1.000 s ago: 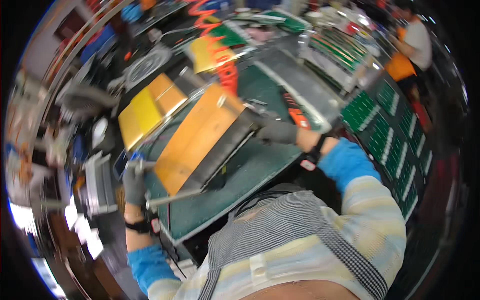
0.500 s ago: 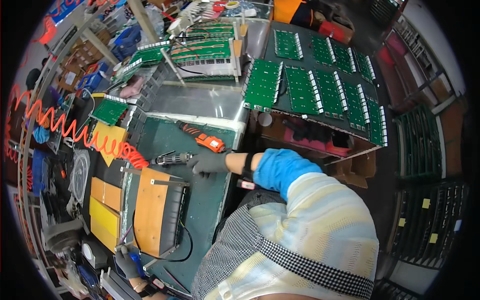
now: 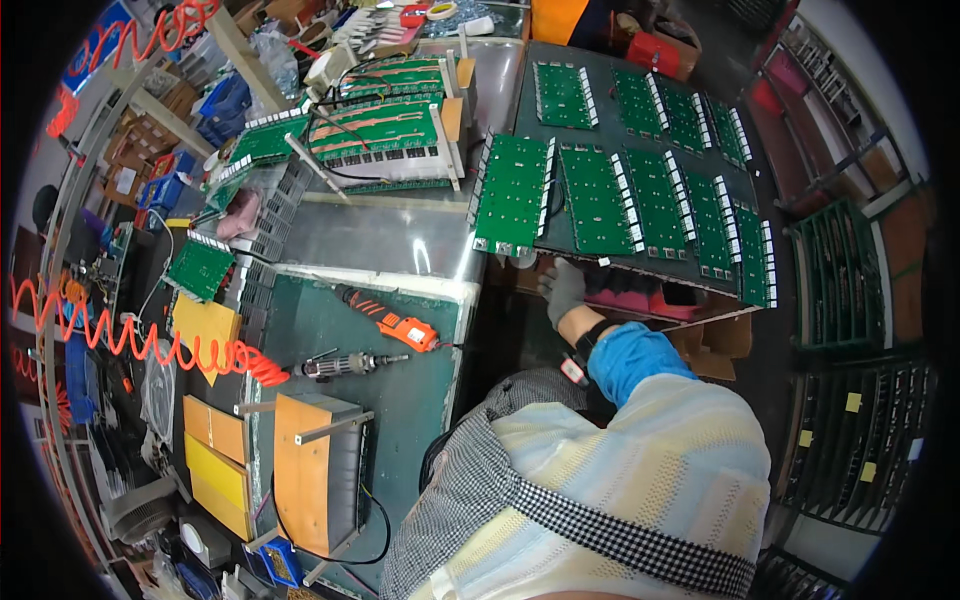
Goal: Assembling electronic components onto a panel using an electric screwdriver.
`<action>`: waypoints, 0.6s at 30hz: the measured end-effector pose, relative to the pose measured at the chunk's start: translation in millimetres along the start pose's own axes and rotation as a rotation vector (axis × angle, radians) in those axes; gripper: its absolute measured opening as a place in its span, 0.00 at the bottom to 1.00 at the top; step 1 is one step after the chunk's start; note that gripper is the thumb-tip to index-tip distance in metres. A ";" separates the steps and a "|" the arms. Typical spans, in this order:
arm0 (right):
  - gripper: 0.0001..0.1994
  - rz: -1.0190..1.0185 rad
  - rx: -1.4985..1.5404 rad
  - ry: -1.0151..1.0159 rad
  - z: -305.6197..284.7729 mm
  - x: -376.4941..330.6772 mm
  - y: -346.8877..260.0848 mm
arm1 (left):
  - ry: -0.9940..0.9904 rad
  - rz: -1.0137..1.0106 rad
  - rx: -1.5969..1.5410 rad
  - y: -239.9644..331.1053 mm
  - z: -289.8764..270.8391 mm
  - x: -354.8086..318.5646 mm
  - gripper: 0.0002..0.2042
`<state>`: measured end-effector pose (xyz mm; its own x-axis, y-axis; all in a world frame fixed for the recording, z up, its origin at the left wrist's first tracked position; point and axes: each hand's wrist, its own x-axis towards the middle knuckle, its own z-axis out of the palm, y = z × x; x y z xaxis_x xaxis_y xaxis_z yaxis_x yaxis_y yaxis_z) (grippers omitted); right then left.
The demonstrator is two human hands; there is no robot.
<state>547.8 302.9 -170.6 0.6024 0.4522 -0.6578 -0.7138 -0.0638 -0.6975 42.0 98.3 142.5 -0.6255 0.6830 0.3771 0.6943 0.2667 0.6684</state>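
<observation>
My right hand (image 3: 563, 290), in a grey glove, reaches toward the opening under the edge of the right-hand table. Its fingers look loosely stretched, and I see nothing in them. Just above it lie green circuit boards (image 3: 597, 200) with white connectors along their edges. A grey air screwdriver (image 3: 345, 367) on a red coiled hose (image 3: 190, 350) lies on the green bench mat, beside an orange-and-black power tool (image 3: 405, 331). Nearer me stands a box-shaped unit with an orange-brown face (image 3: 302, 470), metal bars and a black cable. My left hand is out of view.
A blue tray of small metal parts (image 3: 280, 562) sits at the near end of the bench. Yellow sheets (image 3: 218, 485) lie left of the unit. A larger board assembly (image 3: 380, 135) stands at the back. Racks (image 3: 850, 440) line the right side.
My right hand has let go of the air screwdriver and moved right, to the opening beneath the boards. My left hand has left the view near the blue tray.
</observation>
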 end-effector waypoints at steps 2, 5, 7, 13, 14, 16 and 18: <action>0.09 -0.162 -0.117 0.117 -16.8 -8.0 -12.2 | -0.059 0.011 -0.055 23.4 16.6 -7.5 0.15; 0.06 -0.352 -0.160 0.189 -35.6 -20.9 -33.5 | -0.035 -0.103 -0.127 36.2 53.3 -15.5 0.14; 0.07 -0.379 -0.086 0.159 -41.2 -21.4 -50.4 | -0.121 -0.114 -0.107 39.1 72.3 -9.2 0.15; 0.04 -0.196 -0.205 0.225 -56.3 9.1 -87.4 | -0.230 -0.053 -0.075 35.7 106.9 0.4 0.16; 0.04 -0.098 -0.028 0.148 -61.2 16.0 -90.8 | -0.252 -0.035 -0.091 32.5 111.3 1.3 0.16; 0.05 0.003 0.140 0.068 -71.7 27.7 -97.2 | -0.266 -0.029 -0.042 23.6 117.9 2.3 0.16; 0.08 0.129 0.274 0.023 -77.1 33.6 -100.6 | -0.280 -0.023 0.016 13.4 126.2 5.6 0.16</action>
<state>667.5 255.9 -144.5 0.5061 0.4355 -0.7445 -0.8529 0.1243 -0.5071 92.7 191.6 72.7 -0.5197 0.8376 0.1685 0.6883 0.2936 0.6634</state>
